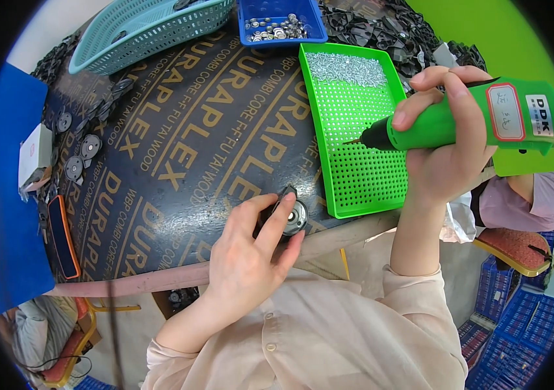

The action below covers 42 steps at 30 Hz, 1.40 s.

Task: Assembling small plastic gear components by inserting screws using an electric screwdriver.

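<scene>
**Two hands, one small round part and a green driver**

Two things are held at once. A small round part (292, 214), dark-bodied with a shiny metal centre, is pinned against the dark printed board (179, 149) near its front edge by the left hand (251, 253); the fingers are curled around its rim and the thumb is laid beside it. It is judged to be light and rigid, and its smooth metal face could slip, so a hold at the outer rim, as shown, seems soundest.

A green electric screwdriver (478, 120) is gripped in the closed right hand (442, 140), its bit held over the green perforated tray (355, 130), where small silvery screws (347, 68) are heaped at the far end. The tool is judged stiff and somewhat heavy at the rear.

Much of the part is covered by the fingers, so its underside and screw holes cannot be made out. Whether a screw is carried on the bit cannot be told. Dark pieces (387, 29) beyond the tray are too tangled to identify, and a blue bin (281, 23) and teal basket (150, 29) are cut off at the top.
</scene>
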Each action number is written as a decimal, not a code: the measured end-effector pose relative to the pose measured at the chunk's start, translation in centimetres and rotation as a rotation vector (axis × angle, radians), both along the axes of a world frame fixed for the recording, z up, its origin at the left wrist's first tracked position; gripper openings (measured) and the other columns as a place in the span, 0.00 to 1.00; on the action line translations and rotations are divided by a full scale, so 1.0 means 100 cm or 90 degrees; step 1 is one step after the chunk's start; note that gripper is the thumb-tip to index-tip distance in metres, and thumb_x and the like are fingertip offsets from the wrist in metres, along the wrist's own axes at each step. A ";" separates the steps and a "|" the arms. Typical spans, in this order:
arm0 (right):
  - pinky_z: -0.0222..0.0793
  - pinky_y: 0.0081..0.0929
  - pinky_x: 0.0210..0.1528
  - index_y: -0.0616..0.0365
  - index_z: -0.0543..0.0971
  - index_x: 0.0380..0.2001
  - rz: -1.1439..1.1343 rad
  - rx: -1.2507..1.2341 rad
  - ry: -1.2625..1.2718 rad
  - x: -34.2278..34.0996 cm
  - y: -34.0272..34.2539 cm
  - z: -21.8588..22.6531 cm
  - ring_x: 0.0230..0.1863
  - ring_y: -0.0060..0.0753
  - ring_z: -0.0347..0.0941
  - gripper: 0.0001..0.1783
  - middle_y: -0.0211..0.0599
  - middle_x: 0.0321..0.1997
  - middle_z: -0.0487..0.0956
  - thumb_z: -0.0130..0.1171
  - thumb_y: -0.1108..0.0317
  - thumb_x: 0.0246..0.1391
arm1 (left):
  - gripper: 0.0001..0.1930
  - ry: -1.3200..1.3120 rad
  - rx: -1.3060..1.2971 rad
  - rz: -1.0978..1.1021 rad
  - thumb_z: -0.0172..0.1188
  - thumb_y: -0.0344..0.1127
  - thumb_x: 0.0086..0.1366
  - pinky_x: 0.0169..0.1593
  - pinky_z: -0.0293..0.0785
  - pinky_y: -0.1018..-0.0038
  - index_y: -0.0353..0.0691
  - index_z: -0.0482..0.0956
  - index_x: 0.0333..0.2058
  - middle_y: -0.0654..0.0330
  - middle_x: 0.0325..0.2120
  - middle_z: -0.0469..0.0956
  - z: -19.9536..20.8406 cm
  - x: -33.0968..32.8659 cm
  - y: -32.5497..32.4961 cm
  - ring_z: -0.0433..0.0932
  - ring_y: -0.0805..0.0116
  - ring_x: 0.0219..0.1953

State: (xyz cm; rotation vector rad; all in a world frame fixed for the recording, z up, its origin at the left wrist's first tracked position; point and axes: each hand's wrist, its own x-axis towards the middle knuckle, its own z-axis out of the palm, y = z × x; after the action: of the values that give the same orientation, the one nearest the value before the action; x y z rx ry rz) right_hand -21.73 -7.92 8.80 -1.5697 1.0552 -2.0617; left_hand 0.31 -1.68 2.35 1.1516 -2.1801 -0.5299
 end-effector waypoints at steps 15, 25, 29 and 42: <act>0.69 0.26 0.18 0.72 0.69 0.35 -0.019 0.019 -0.013 0.003 -0.001 0.001 0.15 0.35 0.72 0.09 0.54 0.28 0.76 0.50 0.75 0.55 | 0.15 0.086 0.024 -0.051 0.69 0.29 0.52 0.40 0.80 0.70 0.41 0.82 0.41 0.51 0.44 0.76 -0.011 0.005 0.003 0.79 0.57 0.40; 0.70 0.28 0.21 0.72 0.70 0.37 -0.015 0.003 0.016 0.000 -0.002 0.000 0.15 0.35 0.72 0.10 0.57 0.32 0.76 0.48 0.73 0.57 | 0.16 0.148 0.070 -0.138 0.72 0.24 0.47 0.47 0.81 0.68 0.37 0.83 0.37 0.43 0.45 0.74 -0.012 -0.002 0.020 0.81 0.54 0.43; 0.70 0.28 0.23 0.71 0.70 0.41 -0.045 -0.079 0.166 -0.014 0.010 0.004 0.16 0.35 0.71 0.13 0.58 0.36 0.76 0.45 0.70 0.59 | 0.17 0.138 -0.064 -0.126 0.74 0.26 0.45 0.38 0.83 0.72 0.39 0.83 0.37 0.42 0.43 0.76 -0.027 0.000 0.020 0.82 0.57 0.36; 0.68 0.33 0.14 0.61 0.58 0.44 0.278 0.009 0.008 0.024 0.097 0.021 0.14 0.38 0.71 0.14 0.49 0.36 0.70 0.45 0.70 0.56 | 0.18 0.083 -0.194 -0.120 0.74 0.29 0.44 0.33 0.81 0.73 0.36 0.82 0.37 0.39 0.45 0.77 -0.027 -0.005 0.020 0.83 0.53 0.36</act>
State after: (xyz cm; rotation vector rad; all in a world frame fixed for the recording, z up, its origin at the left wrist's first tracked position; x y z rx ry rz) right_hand -19.29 1.73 10.92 -1.6340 0.6524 -1.7441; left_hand -0.17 0.29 -0.32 0.7351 -2.1754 -0.3262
